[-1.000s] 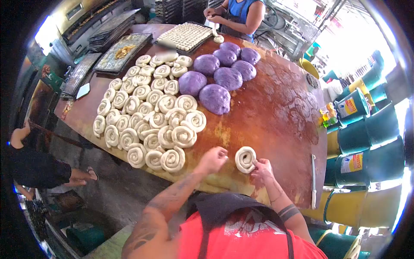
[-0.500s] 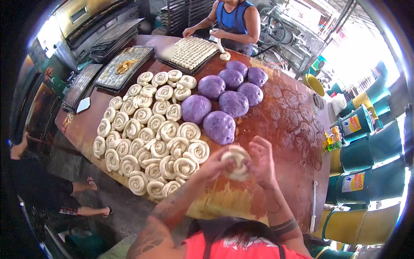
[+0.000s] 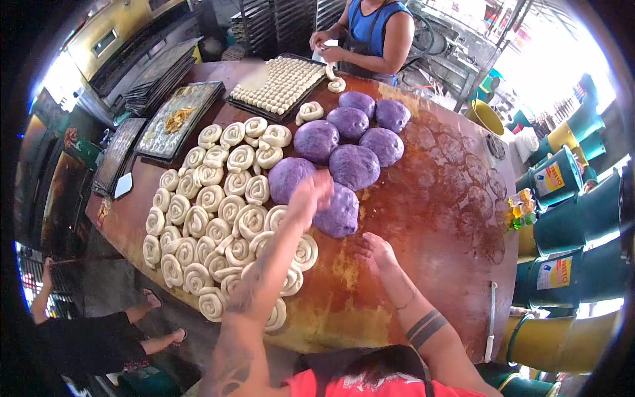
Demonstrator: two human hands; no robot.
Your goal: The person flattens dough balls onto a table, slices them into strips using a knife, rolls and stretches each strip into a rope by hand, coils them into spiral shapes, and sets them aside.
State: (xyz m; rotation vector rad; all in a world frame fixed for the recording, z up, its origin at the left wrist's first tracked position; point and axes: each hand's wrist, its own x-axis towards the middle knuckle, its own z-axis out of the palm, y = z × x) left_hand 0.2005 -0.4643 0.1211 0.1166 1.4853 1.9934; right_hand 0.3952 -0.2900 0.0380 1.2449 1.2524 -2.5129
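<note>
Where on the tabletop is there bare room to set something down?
The widest bare patch of tabletop lies right of the purple dough balls, reaching to the long thin tool. A smaller one lies between the coiled dough and the right hand. Crowded: the left side, packed with coils, and the purple cluster, which the left hand overlaps in view.

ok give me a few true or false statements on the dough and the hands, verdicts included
1. The right hand grips a pale coil. False: it is empty, fingers spread.
2. The left hand appears in front of the purple dough mounds. True.
3. A single pale coil lies between the tray and the purple dough mounds. True.
4. The person across the table wears a yellow top. False: it is blue.
5. The purple dough mounds sit inside the tray. False: they rest on the tabletop.
</note>
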